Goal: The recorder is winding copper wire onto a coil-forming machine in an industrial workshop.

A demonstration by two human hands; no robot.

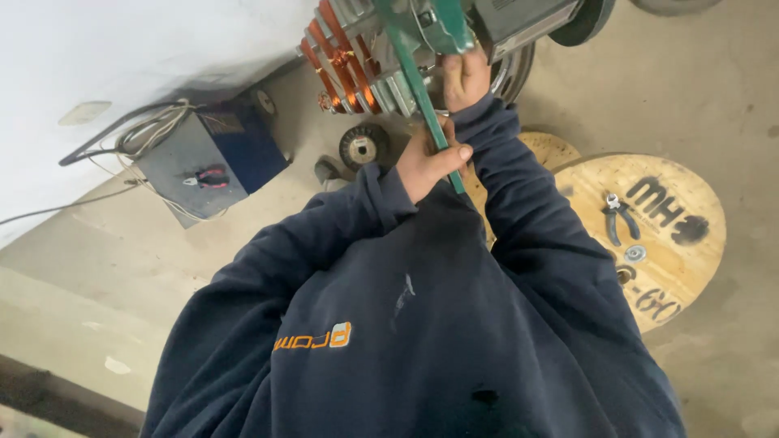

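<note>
My left hand (434,160) is closed around a long green metal bar (412,69), thumb pressed along its lower end. The bar runs up to a machine that carries orange copper wire coils (345,65) on metal formers. My right hand (464,77) is higher up, fingers curled tight where the green bar meets a green fitting (445,24), right under a grey motor housing (523,20). What exactly the right fingers hold is partly hidden. Both arms are in dark navy sleeves, and my navy sweatshirt fills the lower frame.
A wooden cable reel (690,268) lies flat at the right with blue-handled pliers (618,217) and a washer on it. A blue-grey box (207,146) with red-handled pliers (207,176) and loose cables stands at the left. A small black wire spool (363,147) sits on the concrete floor.
</note>
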